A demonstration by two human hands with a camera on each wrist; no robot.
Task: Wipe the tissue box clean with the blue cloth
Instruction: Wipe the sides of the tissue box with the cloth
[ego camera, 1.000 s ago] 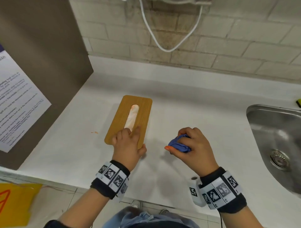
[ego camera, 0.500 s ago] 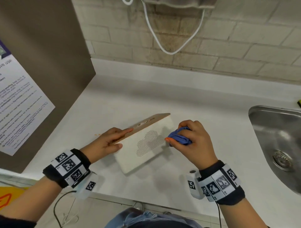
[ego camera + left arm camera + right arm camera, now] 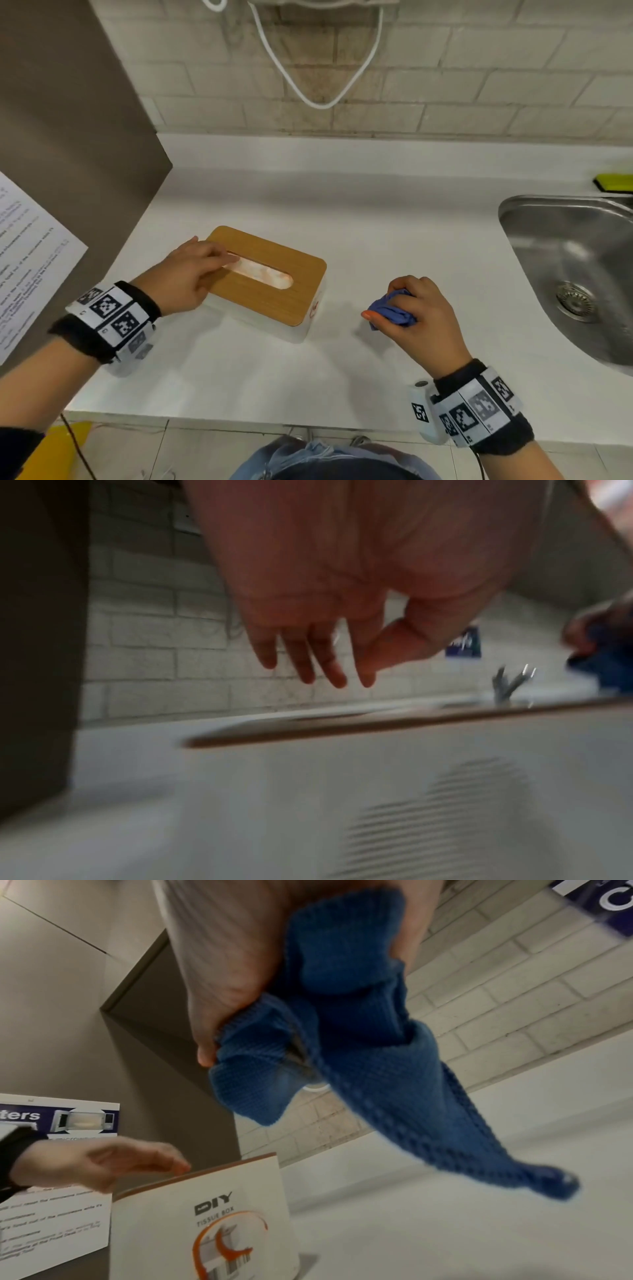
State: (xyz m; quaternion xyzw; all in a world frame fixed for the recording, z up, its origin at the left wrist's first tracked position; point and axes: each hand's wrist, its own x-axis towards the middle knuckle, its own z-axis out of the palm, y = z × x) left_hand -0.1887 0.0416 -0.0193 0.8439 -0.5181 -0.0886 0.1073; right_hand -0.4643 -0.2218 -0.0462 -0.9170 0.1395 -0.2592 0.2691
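- My left hand sits at the 9 o'clock end of the tissue box. Its fingers are extended and relaxed over the wooden lid; it grips nothing. The left wrist view is blurred, and I cannot confirm whether the fingertips touch the lid.
- The tissue box stands upright on the white tabletop, lid up, long axis running from 10 o'clock to 4 o'clock. The slot in the lid shows pale tissue. The printed end panel faces my right hand.
- My right hand is at 3 o'clock from the box, apart from it. Its fingers are curled around the bunched blue cloth; in the right wrist view a loose tail of cloth hangs down from the fist.
- The sink lies farther out at 3 o'clock.
- Step in hand, as I judge it: the box is set in position and the cloth is off its surface, so no wiping stroke is under way.
- Next move calls for: steadying the lid with my left hand, carrying the cloth toward 9 o'clock, and pressing it flat onto a face of the box.
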